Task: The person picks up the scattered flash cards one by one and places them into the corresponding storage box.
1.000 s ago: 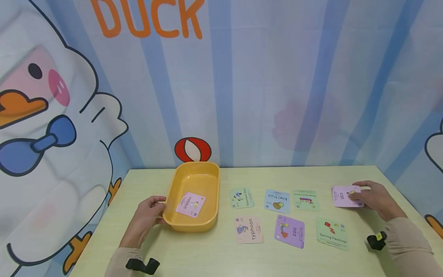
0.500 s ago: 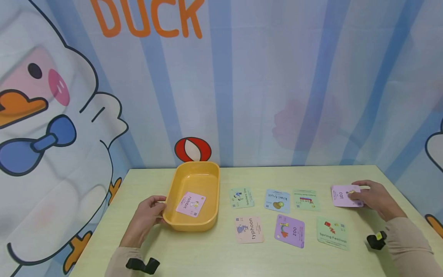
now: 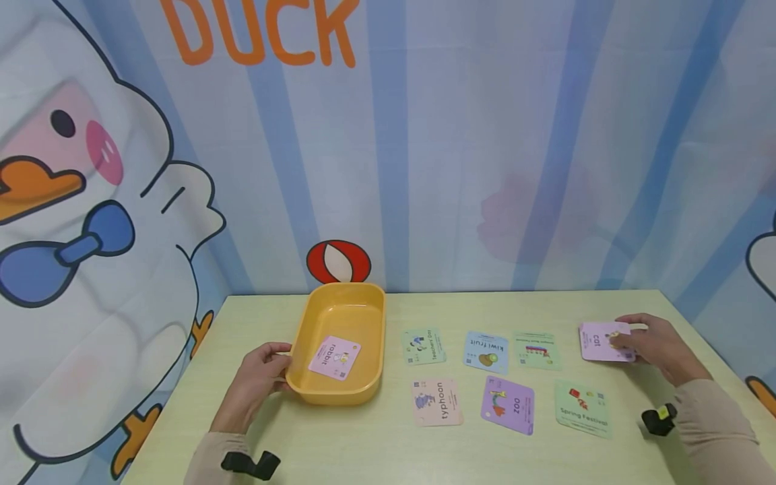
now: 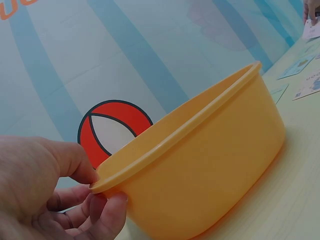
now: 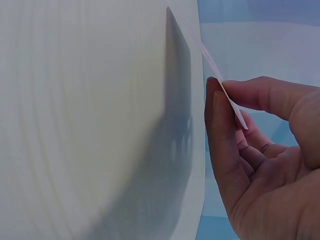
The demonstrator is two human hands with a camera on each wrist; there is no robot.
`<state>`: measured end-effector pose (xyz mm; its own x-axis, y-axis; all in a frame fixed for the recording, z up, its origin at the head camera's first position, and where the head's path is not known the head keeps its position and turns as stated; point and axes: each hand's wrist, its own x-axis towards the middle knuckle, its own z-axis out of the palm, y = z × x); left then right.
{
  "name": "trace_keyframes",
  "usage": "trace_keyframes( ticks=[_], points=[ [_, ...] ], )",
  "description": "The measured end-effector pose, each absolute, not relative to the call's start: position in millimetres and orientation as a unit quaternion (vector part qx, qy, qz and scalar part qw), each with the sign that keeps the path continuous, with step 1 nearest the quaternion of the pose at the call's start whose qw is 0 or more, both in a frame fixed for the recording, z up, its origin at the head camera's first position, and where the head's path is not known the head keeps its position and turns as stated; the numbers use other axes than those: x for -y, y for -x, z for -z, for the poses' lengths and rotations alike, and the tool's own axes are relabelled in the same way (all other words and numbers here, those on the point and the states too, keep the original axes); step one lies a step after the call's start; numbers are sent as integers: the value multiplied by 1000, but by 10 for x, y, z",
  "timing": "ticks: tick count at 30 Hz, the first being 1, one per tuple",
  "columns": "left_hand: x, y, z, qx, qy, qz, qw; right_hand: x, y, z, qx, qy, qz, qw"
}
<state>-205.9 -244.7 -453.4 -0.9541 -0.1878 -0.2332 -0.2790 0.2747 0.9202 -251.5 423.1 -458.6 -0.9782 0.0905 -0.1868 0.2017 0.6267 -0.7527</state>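
Note:
At the left of the head view, my left hand [image 3: 257, 380] pinches the rim of a yellow plastic basin [image 3: 349, 320]; thumb and fingers sit on either side of that rim in the left wrist view. Inside the basin lies a pink "rabbit" card [image 3: 335, 358]. Over the table's right side, my right hand [image 3: 661, 347] holds a pink "cat" card [image 3: 594, 342] by its edge. The right wrist view shows this card [image 5: 212, 65] edge-on between thumb and fingers, tilted and off the tabletop, its shadow falling beside it.
Between the hands, several cards lie on the pale table [image 3: 485, 465]: teachers' day [image 3: 424, 346], kiwi fruit [image 3: 485, 351], a green card with a red picture [image 3: 537, 351], typhoon [image 3: 436, 402], zoo [image 3: 508, 405] and Spring Festival [image 3: 583, 408]. A printed curtain [image 3: 442, 168] hangs behind.
My right hand and the cat card have shifted very slightly up and left in the head view. The left hand, basin and cards on the table look unchanged.

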Motion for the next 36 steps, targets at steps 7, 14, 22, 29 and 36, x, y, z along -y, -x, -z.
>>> trace_keyframes(
  ticks=[7,14,22,29,36],
  points=[
    [2450,2068,4545,-796,146,-586,38,-4200,2543,4585,-896,-77,433,65],
    [2462,2058,4570,-796,146,-587,36,-4170,2558,4562,-896,-65,434,70],
    [2456,2054,4554,-797,144,-586,35,-4079,2579,4530,-900,-63,427,68],
    [2452,2054,4547,-796,145,-586,36,-4010,2601,4488,-901,-58,424,66],
    [2457,2049,4551,-795,141,-588,33,-3960,2625,4450,-900,-45,428,70]
  ],
)
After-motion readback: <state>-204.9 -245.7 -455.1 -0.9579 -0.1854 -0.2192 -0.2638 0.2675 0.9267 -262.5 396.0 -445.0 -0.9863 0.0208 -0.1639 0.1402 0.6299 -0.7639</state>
